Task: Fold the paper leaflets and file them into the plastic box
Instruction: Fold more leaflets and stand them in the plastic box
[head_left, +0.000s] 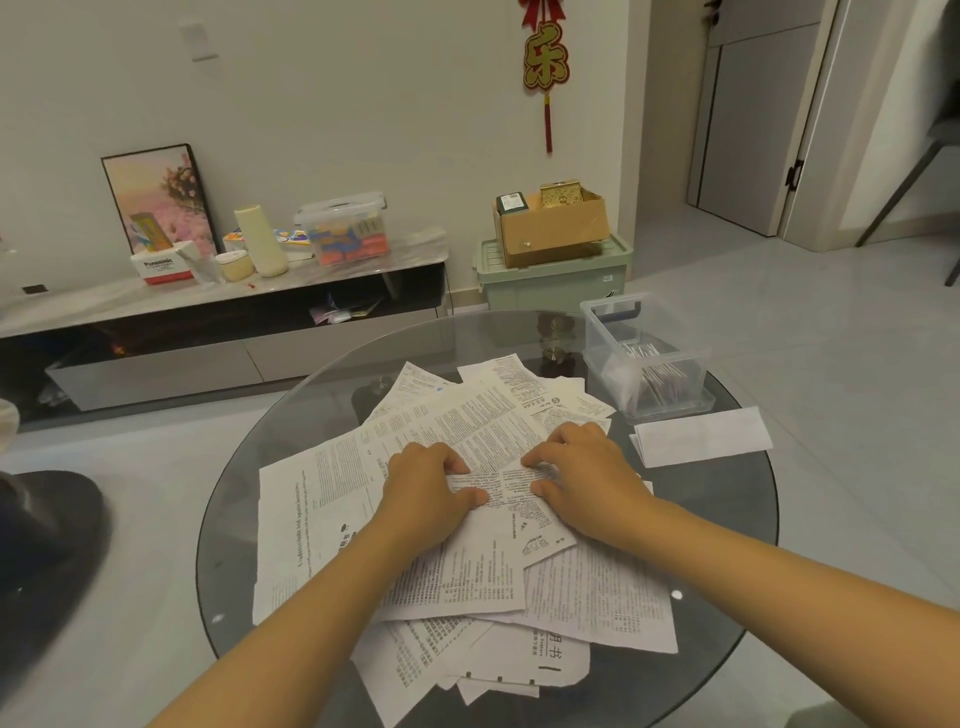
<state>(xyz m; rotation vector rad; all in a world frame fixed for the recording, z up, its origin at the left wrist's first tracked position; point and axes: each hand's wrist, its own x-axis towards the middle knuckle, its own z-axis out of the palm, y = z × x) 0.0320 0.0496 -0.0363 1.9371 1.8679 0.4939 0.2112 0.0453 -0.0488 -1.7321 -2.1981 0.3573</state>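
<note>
Head view, table: we see a round glass table (737, 525) with a loose heap of printed paper leaflets (457, 582) spread across its middle.
Head view, leaflet in hand: we see one small leaflet (511, 486) lying on top of the heap, between the two hands, with a crease or folded edge running across it.
Head view, left hand: our left hand (426, 486) lies palm down on that leaflet's left end, fingers curled over its far edge and thumb laid along its near side, so it pinches the paper.
Head view, right hand: our right hand (584, 470) mirrors it on the right end, fingertips bent down onto the sheet and thumb tucked under the near edge, pinching it too.
Head view, plastic box: we see the clear plastic box (649, 358) standing open at the table's far right, some papers already inside it.
Head view, folded sheet: we see a folded white leaflet (701, 436) lying flat just in front of the box, apart from the heap.
</note>
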